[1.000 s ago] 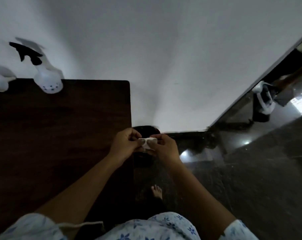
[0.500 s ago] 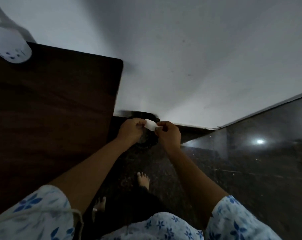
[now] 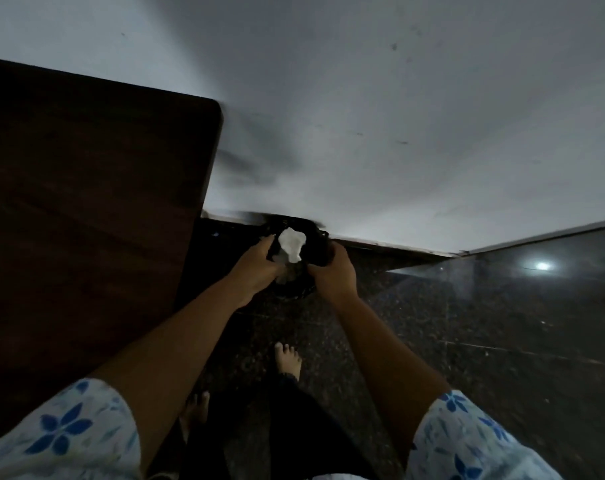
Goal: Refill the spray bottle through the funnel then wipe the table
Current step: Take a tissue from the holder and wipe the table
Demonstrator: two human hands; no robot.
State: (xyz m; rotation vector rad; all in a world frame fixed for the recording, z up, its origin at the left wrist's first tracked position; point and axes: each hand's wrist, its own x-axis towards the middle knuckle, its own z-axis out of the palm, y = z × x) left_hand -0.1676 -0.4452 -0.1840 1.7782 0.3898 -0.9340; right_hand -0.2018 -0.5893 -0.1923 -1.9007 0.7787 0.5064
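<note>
Both hands are reaching down to a black bag-lined bin (image 3: 296, 271) on the dark speckled floor (image 3: 467, 341), beside the wall. Left hand (image 3: 256, 268) and right hand (image 3: 332, 275) are each gripping the bin's dark liner at its rim, apart, with a crumpled white wipe (image 3: 290, 244) lying between them inside the bin (apparently discarded). Dark wooden worktop (image 3: 86, 202) is showing bare. Spray bottle and funnel are out of frame. Judging: wiping looks finished; task near its end.

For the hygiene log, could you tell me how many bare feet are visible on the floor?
2: one foot sits on the dark floor below the hands; the other foot is nearer the table, partly hidden by the left forearm.
</note>
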